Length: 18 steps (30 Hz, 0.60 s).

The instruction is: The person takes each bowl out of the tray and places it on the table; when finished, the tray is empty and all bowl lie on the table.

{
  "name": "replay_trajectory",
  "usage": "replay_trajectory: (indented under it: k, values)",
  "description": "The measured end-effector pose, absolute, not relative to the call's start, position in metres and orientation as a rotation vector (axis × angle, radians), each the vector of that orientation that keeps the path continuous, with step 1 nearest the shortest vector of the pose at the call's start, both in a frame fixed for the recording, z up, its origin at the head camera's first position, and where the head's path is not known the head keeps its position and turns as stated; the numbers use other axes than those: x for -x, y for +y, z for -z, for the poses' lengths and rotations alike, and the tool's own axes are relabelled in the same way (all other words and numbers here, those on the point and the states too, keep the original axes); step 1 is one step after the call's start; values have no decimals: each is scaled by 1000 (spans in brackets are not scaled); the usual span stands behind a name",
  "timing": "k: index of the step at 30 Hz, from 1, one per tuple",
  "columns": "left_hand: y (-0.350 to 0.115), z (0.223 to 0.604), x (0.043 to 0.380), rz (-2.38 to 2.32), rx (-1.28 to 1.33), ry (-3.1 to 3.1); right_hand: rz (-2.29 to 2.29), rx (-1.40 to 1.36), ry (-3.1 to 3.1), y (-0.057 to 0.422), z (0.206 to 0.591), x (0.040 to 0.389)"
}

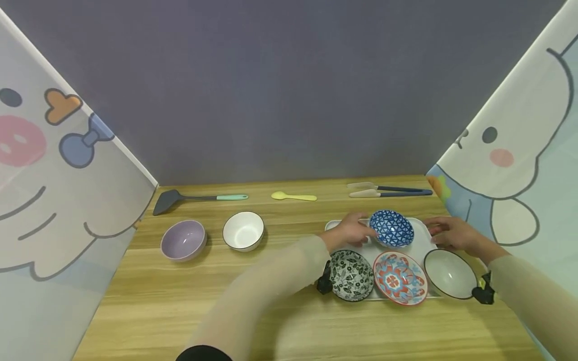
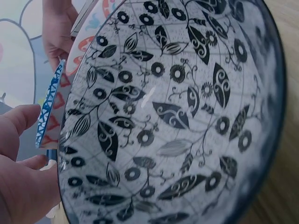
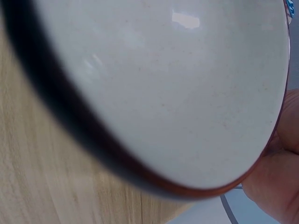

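Note:
A blue-and-white patterned bowl (image 1: 391, 228) is at the back of a white tray (image 1: 422, 239). Beside its left rim is my left hand (image 1: 351, 231), thumb and fingers apart; in the left wrist view the thumb (image 2: 21, 119) is close to the rim, and contact is unclear. My right hand (image 1: 453, 234) is at the tray's back right corner, its fingers loosely bent and partly hidden. Along the tray's front are a black floral bowl (image 1: 351, 276), a red-and-blue patterned bowl (image 1: 400, 279) and a plain white dark-rimmed bowl (image 1: 450, 274), which fills the right wrist view.
To the left on the wooden table (image 1: 149, 311) stand a purple bowl (image 1: 183, 240) and a white bowl (image 1: 244, 231). Behind them lie a spatula (image 1: 169, 200) with a mint handle, a yellow spoon (image 1: 293, 196) and tongs (image 1: 393, 192). A grey panel (image 1: 289, 100) rises at the back.

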<state>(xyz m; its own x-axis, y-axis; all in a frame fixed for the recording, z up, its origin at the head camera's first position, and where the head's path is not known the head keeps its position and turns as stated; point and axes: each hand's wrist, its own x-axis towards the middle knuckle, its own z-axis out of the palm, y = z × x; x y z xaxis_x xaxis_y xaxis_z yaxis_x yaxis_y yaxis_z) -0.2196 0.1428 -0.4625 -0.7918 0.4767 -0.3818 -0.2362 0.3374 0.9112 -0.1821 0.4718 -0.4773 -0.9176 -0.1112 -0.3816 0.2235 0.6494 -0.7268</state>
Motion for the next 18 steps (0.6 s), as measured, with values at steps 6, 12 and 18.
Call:
replay_trajectory:
  k: [6, 12, 18]
  values:
    - [151, 465, 216, -1529, -171, 1959, 1177, -96, 2462, 471, 475, 182]
    - [156, 463, 214, -1551, -142, 1941, 1193, -88, 2462, 471, 476, 181]
    - [158, 459, 213, -1551, -123, 1926, 1228, -81, 2444, 472, 478, 181]
